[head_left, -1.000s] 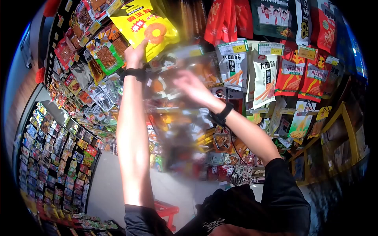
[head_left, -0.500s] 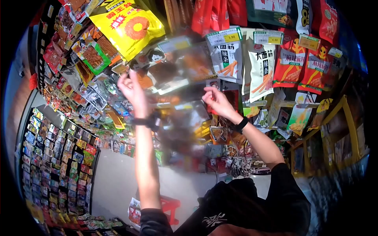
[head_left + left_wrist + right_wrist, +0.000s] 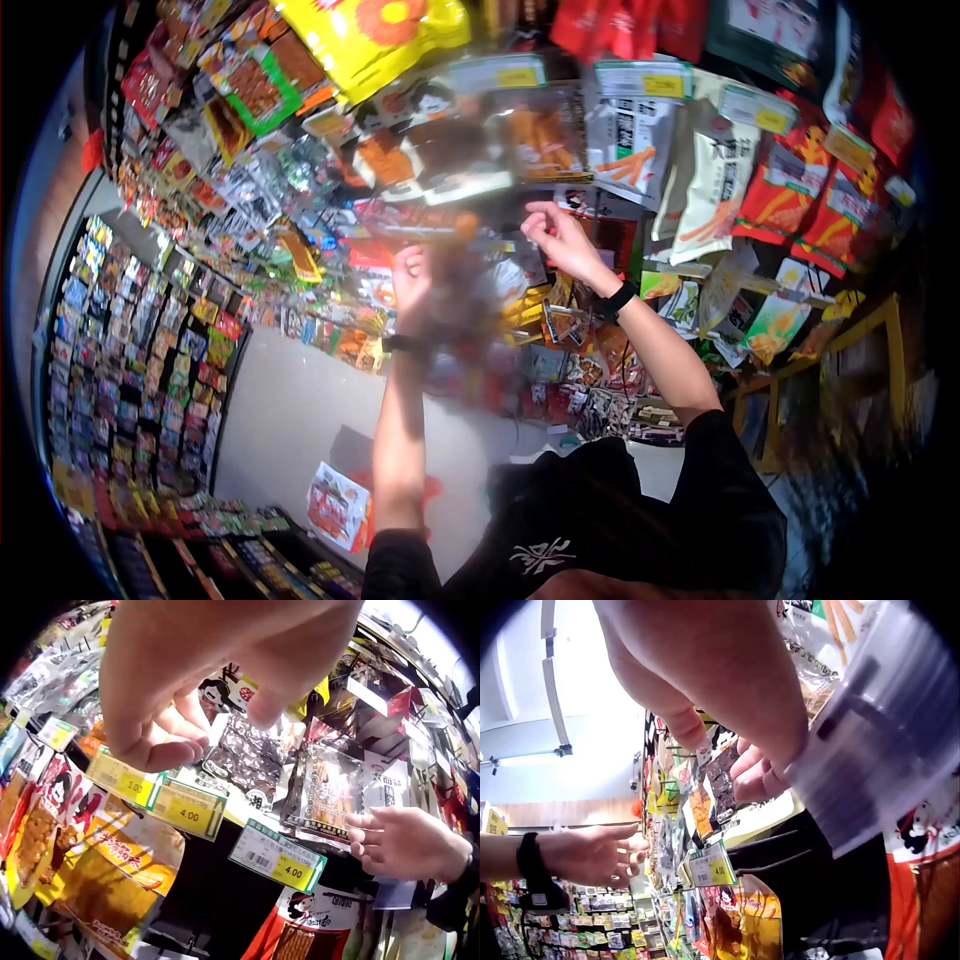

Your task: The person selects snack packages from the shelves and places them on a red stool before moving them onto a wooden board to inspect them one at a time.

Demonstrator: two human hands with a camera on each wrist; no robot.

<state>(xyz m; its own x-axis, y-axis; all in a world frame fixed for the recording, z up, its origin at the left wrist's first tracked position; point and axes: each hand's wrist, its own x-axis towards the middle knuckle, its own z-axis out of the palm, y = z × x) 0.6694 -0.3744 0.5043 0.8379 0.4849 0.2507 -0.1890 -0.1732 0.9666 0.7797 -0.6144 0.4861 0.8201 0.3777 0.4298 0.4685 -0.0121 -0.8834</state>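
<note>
My left hand (image 3: pixel 214 671) is hovering loosely curled, empty, over tags (image 3: pixel 187 813) reading 4.00 | my right hand (image 3: pixel 401 841) is hanging beside a clear packet (image 3: pixel 330 787) holding brown strips, grip unclear

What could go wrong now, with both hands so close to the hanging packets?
1. The right hand is at the edge of a clear packet. The packets hang crowded together, so a pull might drag the dark packet beside it off too.
2. The left hand hangs empty just above the price tags. A careless brush could probably knock one loose.
</note>
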